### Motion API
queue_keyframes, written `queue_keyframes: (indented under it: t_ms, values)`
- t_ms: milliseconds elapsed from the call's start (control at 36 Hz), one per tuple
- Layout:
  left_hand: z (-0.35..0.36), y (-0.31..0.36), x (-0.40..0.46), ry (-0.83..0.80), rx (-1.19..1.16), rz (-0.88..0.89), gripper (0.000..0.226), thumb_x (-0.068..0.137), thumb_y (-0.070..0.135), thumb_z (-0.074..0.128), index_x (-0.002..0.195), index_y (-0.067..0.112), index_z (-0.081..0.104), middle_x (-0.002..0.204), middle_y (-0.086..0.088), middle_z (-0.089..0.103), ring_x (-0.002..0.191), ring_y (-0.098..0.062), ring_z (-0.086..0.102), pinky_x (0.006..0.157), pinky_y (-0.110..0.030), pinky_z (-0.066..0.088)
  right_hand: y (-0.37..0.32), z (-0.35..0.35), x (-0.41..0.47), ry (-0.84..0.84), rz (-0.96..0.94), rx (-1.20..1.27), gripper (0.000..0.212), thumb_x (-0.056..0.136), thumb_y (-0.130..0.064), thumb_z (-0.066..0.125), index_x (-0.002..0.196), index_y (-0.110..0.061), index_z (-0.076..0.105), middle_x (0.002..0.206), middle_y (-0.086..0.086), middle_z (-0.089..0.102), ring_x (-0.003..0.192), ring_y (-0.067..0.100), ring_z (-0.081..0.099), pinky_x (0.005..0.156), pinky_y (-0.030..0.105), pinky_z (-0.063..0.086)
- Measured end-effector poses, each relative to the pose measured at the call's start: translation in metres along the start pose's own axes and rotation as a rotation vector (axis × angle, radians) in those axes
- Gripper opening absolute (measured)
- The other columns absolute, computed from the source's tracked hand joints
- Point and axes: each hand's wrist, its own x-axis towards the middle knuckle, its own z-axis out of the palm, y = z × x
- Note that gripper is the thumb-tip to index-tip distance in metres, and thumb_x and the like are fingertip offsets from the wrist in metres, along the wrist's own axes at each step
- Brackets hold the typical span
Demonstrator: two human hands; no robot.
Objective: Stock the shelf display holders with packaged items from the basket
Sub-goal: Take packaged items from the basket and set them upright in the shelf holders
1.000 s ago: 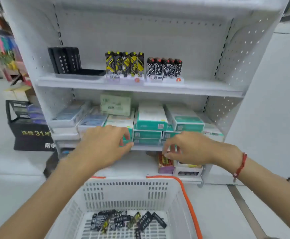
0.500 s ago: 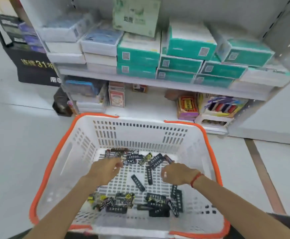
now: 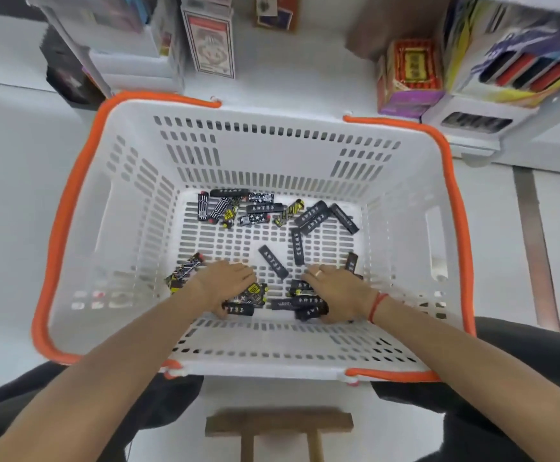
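A white slotted basket with an orange rim is seen from above, set on the floor in front of the bottom shelf. Small oblong packaged items are scattered flat over its floor. One group is gathered along the far wall, where most long axes run left to right or on a slant; two black ones at the far right are angled toward the far right corner. A single black pack near the middle is laid diagonally, its far end toward the left and its near end toward the right hand. Another black pack just beside it is aligned almost straight away from the viewer.

Both hands are lowered into the near part of the basket. The left hand is pressed palm down over a cluster of yellow-and-black and black packs, with its fingers curled around them; a firm grip cannot be confirmed. The right hand, with a red cord at the wrist, is laid over a heap of black packs lying mostly crosswise, and whether it is closed on any of them cannot be told. The hands are kept apart, with a few packs between them.

Boxed goods are seen on the bottom shelf beyond the basket, and a wooden stool is visible below the near rim.
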Motion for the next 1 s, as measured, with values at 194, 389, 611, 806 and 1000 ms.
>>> queue_keyframes:
  t_ms: [194, 389, 611, 806, 1000]
  values:
    - [-0.003, 0.006, 0.02, 0.106, -0.044, -0.165, 0.058, 0.085, 0.031, 0.065, 0.128, 0.008, 0.035, 0.124, -0.009, 0.048, 0.107, -0.023, 0.05, 0.086, -0.033, 0.043, -0.006, -0.007, 0.024, 0.11, 0.165, -0.044, 0.084, 0.08, -0.05, 0.066, 0.14, -0.006, 0.026, 0.139, 0.013, 0.04, 0.124, 0.028, 0.042, 0.093, 0.038, 0.044]
    - [-0.013, -0.002, 0.035, 0.143, -0.222, -0.542, 0.053, 0.088, 0.037, 0.06, 0.125, 0.007, 0.035, 0.12, -0.009, 0.048, 0.105, -0.022, 0.05, 0.081, -0.029, 0.044, -0.011, -0.014, 0.039, 0.195, 0.231, 0.085, 0.048, 0.088, -0.035, 0.059, 0.121, -0.009, 0.037, 0.114, 0.01, 0.054, 0.095, 0.026, 0.059, 0.069, 0.033, 0.039]
    - [-0.018, -0.009, 0.038, 0.007, -0.216, -0.678, 0.047, 0.088, 0.025, 0.063, 0.124, 0.005, 0.04, 0.108, -0.005, 0.055, 0.09, -0.015, 0.053, 0.071, -0.024, 0.047, 0.0, -0.043, 0.028, 0.132, 0.327, 0.83, 0.053, 0.095, -0.03, 0.054, 0.139, -0.01, 0.034, 0.109, 0.006, 0.06, 0.083, 0.021, 0.061, 0.066, 0.028, 0.045]
    - [-0.005, -0.015, 0.022, 0.125, -0.419, -0.631, 0.043, 0.095, 0.017, 0.052, 0.134, 0.009, 0.036, 0.107, -0.005, 0.059, 0.087, -0.018, 0.06, 0.069, -0.026, 0.049, 0.015, -0.076, 0.004, 0.023, 0.341, 1.37, 0.041, 0.095, -0.022, 0.057, 0.128, -0.005, 0.041, 0.109, 0.018, 0.064, 0.079, 0.017, 0.063, 0.074, 0.027, 0.057]
    - [-0.066, -0.017, -0.023, 0.263, -2.124, -0.477, 0.059, 0.093, 0.01, 0.058, 0.142, 0.009, 0.027, 0.141, -0.017, 0.042, 0.103, -0.021, 0.061, 0.074, -0.03, 0.054, 0.012, -0.116, -0.015, 0.094, 0.349, 1.353, 0.03, 0.1, -0.022, 0.046, 0.125, -0.02, 0.032, 0.09, 0.006, 0.058, 0.072, 0.014, 0.059, 0.082, 0.036, 0.057]
